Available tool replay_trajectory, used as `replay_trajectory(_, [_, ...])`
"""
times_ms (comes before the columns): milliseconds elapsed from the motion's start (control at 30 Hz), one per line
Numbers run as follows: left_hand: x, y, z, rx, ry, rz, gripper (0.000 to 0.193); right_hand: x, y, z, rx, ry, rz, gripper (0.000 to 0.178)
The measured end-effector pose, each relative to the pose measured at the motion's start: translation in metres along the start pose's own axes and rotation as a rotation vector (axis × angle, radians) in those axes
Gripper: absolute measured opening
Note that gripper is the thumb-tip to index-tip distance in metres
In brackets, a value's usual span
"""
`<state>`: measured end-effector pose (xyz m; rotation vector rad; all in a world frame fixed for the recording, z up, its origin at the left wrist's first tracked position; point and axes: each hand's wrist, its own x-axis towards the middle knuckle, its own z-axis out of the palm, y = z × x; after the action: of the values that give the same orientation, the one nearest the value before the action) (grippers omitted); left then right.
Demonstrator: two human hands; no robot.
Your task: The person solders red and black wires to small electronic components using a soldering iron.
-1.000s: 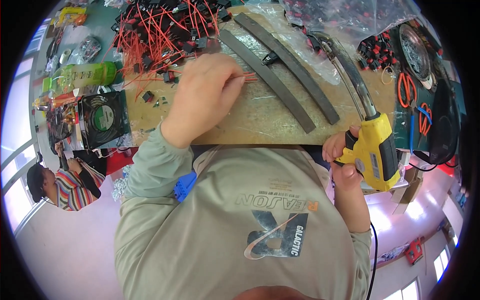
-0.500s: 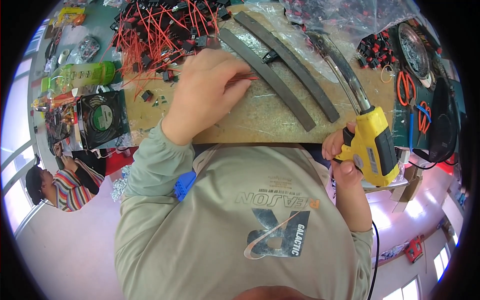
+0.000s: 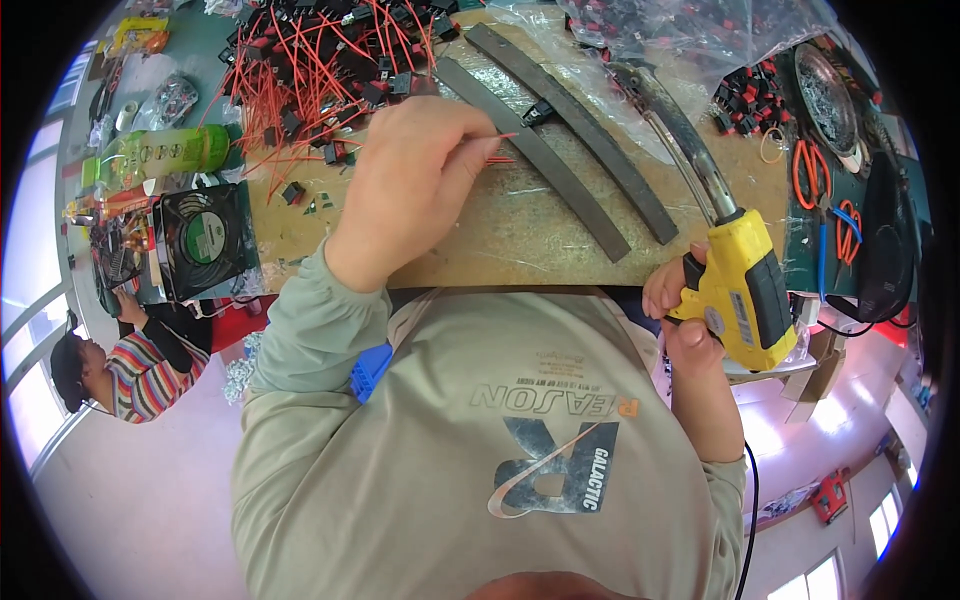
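Note:
My left hand is closed in a pinch on a thin red wire, whose tip sticks out past the fingertips over the nearer dark bar. Just below those fingers the ends of other red wires show; whether the hand holds them too is hidden. Two dark flat bars lie slantwise side by side, and a small black switch sits between them. At the front right my right hand grips a yellow and black soldering gun, its long metal nose pointing away over the board.
A heap of black switches with red wires covers the back left. A clear plastic bag of switches lies at the back right, near orange-handled scissors and a round metal dish. A black fan stands left; a person sits beyond.
My left fingertips have lifted slightly, and a single red wire end now points out from the pinch, separate from the wires below. My right hand and the soldering gun have barely moved.

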<state>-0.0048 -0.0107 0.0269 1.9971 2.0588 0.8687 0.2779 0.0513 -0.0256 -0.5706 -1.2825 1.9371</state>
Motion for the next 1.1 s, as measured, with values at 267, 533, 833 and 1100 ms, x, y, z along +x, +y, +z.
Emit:
replay_trajectory(267, [0.009, 0.012, 0.015, -0.062, 0.104, -0.081, 0.009, -0.013, 0.002, 0.014, -0.053, -0.027, 0.042, 0.086])
replay_trajectory(533, [0.008, 0.005, 0.028, -0.024, 0.187, -0.067, 0.007, -0.018, 0.001, 0.011, -0.107, -0.036, 0.270, 0.076])
replay_trajectory(833, [0.009, 0.001, 0.034, -0.015, 0.288, 0.013, 0.009, -0.021, 0.011, 0.010, -0.207, -0.047, 0.228, 0.063])
replay_trajectory(1100, [0.009, -0.003, 0.035, -0.008, 0.310, 0.045, 0.010, -0.023, 0.017, 0.007, -0.300, -0.060, 0.201, 0.059])
